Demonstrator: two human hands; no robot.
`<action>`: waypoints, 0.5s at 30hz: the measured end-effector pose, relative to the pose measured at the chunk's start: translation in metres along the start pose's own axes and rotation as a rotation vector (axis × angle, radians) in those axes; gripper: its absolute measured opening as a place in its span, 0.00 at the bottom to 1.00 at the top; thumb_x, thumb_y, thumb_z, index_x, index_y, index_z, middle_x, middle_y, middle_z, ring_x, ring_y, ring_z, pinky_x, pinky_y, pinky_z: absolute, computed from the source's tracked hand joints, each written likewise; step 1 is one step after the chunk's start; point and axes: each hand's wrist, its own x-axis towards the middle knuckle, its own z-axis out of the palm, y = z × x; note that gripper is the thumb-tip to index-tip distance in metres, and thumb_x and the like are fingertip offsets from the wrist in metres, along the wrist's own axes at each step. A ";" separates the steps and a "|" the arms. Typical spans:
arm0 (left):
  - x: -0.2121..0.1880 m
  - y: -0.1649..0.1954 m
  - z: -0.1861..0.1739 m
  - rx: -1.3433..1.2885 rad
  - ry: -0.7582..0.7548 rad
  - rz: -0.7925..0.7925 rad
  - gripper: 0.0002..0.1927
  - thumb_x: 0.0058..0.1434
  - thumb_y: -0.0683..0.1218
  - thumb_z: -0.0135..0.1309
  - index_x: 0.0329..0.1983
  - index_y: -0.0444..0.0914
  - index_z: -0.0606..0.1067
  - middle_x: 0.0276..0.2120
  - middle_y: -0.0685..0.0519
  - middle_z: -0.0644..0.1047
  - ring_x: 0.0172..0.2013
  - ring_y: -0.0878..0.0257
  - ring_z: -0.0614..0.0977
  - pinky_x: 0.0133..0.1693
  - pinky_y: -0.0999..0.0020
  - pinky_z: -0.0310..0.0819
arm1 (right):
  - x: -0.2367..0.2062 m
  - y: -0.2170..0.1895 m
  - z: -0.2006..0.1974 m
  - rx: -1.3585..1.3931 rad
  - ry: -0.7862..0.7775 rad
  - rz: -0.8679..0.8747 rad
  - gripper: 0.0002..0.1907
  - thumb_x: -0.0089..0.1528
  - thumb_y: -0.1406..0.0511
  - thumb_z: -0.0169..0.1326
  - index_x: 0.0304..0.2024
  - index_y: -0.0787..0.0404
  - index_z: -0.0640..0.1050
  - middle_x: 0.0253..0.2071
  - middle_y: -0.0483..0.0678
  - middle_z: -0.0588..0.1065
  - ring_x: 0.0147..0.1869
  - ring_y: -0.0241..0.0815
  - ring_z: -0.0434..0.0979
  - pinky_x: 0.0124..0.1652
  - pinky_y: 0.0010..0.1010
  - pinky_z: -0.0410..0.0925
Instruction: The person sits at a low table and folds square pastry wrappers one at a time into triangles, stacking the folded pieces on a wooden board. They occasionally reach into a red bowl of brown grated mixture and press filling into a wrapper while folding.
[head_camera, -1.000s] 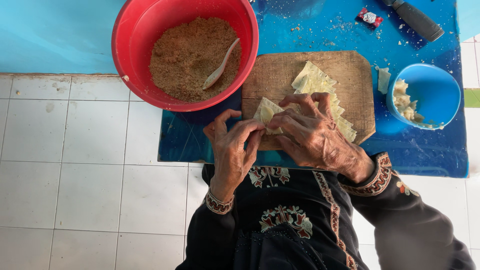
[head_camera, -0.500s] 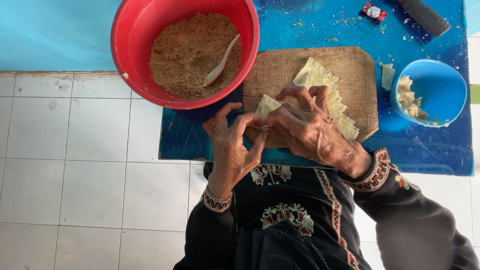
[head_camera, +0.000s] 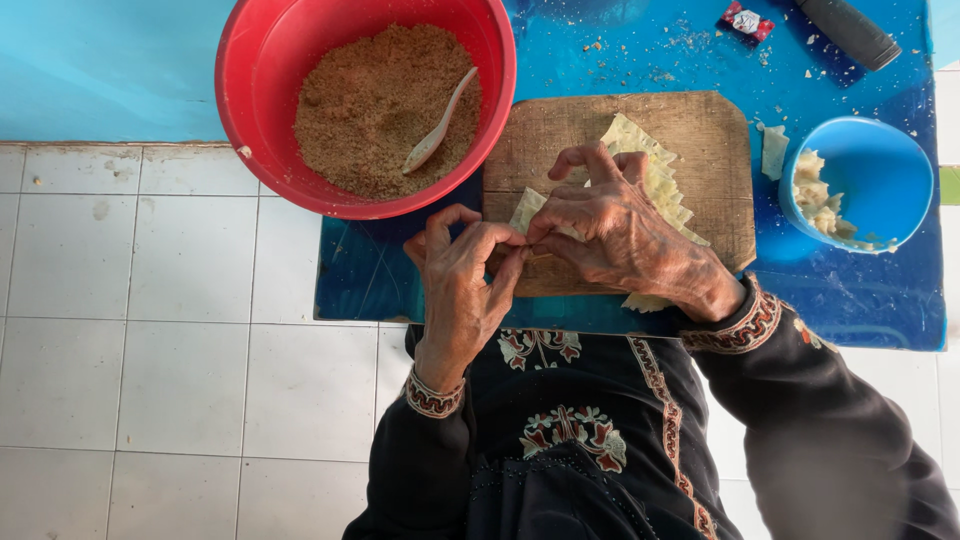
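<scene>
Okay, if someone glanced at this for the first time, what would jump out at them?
Probably the red bowl of brown crumbly filling at top, a pale spoon resting in it. Below it, the left hand and right hand pinch a pale dough piece over the wooden board. A blue bowl of scraps sits at right.

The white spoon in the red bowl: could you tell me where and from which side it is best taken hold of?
Probably by the handle of the white spoon: it juts up and right, clear of the brown crumb filling, toward the red bowl rim nearest the wooden board. Come from above on that side; the scoop end is sunk in the filling.
</scene>
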 end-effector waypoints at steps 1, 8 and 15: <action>0.000 0.000 0.000 0.002 0.001 0.000 0.12 0.57 0.43 0.67 0.41 0.46 0.77 0.38 0.63 0.82 0.52 0.61 0.73 0.55 0.53 0.52 | 0.000 -0.001 0.000 -0.013 -0.008 0.004 0.07 0.54 0.60 0.69 0.33 0.49 0.84 0.32 0.33 0.78 0.62 0.48 0.66 0.54 0.51 0.52; -0.002 0.003 -0.016 0.032 0.008 0.046 0.11 0.57 0.45 0.67 0.42 0.46 0.79 0.41 0.63 0.82 0.50 0.61 0.73 0.55 0.53 0.53 | 0.001 -0.011 -0.003 -0.089 0.056 -0.049 0.08 0.56 0.58 0.67 0.35 0.48 0.83 0.37 0.37 0.76 0.56 0.51 0.63 0.51 0.52 0.51; 0.003 0.010 -0.029 0.129 -0.042 0.072 0.09 0.59 0.48 0.66 0.41 0.47 0.80 0.41 0.65 0.81 0.49 0.60 0.73 0.54 0.51 0.53 | 0.003 -0.022 -0.006 -0.122 0.030 -0.086 0.07 0.59 0.59 0.65 0.39 0.51 0.83 0.37 0.36 0.77 0.57 0.46 0.68 0.54 0.49 0.53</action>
